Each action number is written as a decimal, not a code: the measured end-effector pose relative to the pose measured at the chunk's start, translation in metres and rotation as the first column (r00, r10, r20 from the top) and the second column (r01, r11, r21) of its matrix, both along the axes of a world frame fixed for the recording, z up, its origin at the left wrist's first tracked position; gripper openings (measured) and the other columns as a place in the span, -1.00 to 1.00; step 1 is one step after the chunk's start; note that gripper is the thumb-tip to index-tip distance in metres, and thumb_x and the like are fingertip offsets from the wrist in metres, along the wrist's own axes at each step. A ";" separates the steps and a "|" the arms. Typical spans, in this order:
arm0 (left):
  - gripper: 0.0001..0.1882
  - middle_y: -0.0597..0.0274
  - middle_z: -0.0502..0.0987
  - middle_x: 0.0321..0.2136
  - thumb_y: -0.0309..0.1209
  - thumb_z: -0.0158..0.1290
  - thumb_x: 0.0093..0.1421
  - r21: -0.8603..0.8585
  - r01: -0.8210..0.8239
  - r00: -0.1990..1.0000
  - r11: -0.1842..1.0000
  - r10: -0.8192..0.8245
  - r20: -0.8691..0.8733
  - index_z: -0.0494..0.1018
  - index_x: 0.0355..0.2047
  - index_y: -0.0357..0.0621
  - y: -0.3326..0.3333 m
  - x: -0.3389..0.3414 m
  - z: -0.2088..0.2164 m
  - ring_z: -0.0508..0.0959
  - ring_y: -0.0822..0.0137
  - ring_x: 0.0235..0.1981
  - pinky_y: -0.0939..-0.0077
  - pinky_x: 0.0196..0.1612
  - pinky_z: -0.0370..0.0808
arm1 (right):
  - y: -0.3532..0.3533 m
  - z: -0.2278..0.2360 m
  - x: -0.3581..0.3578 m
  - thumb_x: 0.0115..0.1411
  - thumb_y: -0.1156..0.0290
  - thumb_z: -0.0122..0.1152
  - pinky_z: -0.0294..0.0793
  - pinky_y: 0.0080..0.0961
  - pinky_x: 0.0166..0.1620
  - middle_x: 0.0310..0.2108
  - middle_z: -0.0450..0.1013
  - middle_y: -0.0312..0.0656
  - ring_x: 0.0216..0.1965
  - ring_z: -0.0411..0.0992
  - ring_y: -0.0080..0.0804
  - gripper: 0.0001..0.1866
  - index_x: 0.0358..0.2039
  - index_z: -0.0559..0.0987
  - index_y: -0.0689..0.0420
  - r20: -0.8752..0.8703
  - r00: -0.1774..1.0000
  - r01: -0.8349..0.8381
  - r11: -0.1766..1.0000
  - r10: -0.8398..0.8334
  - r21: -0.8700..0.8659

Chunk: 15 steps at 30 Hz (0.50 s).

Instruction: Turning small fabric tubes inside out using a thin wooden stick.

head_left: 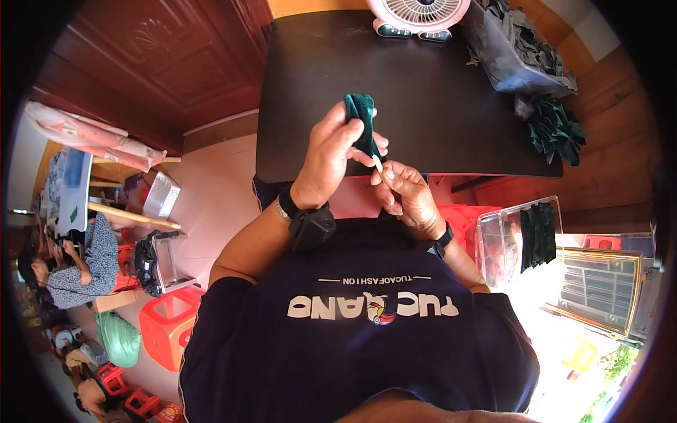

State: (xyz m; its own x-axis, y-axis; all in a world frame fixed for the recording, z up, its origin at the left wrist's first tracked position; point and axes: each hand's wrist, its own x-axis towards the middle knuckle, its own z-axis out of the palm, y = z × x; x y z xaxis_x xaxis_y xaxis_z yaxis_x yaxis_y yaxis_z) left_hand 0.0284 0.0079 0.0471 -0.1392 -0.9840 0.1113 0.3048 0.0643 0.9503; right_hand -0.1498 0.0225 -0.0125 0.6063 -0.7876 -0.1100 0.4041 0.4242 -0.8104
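My left hand [326, 149] is closed round a small folded piece of dark green velvet fabric [361, 113], held upright above the near part of the black table. The thumb presses its side, and other fingers show behind it. At the lower end of the fabric, my right hand [407, 196] pinches a thin stick-like tool [379, 166] with a pale tip and a tan shaft. The tip meets or nearly meets the fabric's bottom end; I cannot tell which. My right fingers hide most of the tool.
On the black table [310, 70] stand a pink fan [416, 32] and a clear bin [508, 70] of grey-green cloth pieces. Green cloth pieces [553, 130] lie beside it. At right is a clear box [502, 247] with dark green pieces. Red stools [166, 331] and people are at left.
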 end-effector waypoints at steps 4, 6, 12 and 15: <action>-0.66 -0.08 0.56 -0.36 -0.26 -0.23 0.30 -0.035 -0.030 0.994 0.999 0.026 -0.107 0.33 -0.10 -0.28 -0.004 0.007 0.002 0.61 0.17 -0.32 0.52 -0.39 0.56 | 0.000 0.002 0.000 0.34 0.24 -0.08 0.02 -0.77 -0.69 -0.70 0.30 -0.35 -0.76 0.08 -0.73 -0.70 -0.33 0.50 0.20 -0.141 0.990 0.010 0.994 -0.026 -0.109; -0.71 0.04 0.56 -0.34 -0.29 -0.18 0.28 -0.057 -0.046 0.995 0.997 0.041 -0.087 0.33 -0.12 -0.22 -0.002 0.009 0.007 0.59 0.33 -0.33 0.58 -0.37 0.51 | 0.002 0.000 0.002 0.33 0.26 -0.04 0.04 -0.78 -0.67 -0.67 0.33 -0.37 -0.74 0.11 -0.75 -0.73 -0.33 0.50 0.19 -0.197 0.976 0.057 0.986 -0.088 -0.158; -0.64 0.17 0.52 -0.32 -0.40 -0.13 0.28 -0.066 -0.138 0.989 0.988 0.142 0.053 0.26 0.07 -0.25 0.003 -0.005 0.000 0.57 0.39 -0.33 0.60 -0.32 0.50 | 0.003 -0.009 0.010 0.25 0.37 0.10 0.07 -0.82 -0.63 -0.58 0.39 -0.41 -0.67 0.17 -0.78 -0.86 -0.33 0.52 0.17 -0.197 0.926 0.265 0.927 -0.321 -0.265; -0.62 0.13 0.53 -0.33 -0.34 -0.11 0.30 -0.130 -0.143 0.976 0.981 0.162 0.146 0.26 0.08 -0.25 0.006 -0.009 -0.009 0.59 0.36 -0.34 0.57 -0.33 0.52 | 0.003 -0.013 0.011 0.25 0.37 0.11 0.05 -0.81 -0.63 -0.59 0.38 -0.40 -0.67 0.14 -0.77 -0.86 -0.34 0.53 0.18 -0.149 0.930 0.289 0.920 -0.335 -0.265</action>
State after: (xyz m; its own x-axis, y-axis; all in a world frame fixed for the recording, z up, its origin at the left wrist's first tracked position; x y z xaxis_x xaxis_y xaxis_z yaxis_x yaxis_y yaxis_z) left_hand 0.0198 0.0137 0.0385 -0.0134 -0.9761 0.2169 0.1320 0.2133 0.9680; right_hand -0.1386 0.0252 -0.0253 0.3115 -0.9502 0.0137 0.3153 0.0897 -0.9447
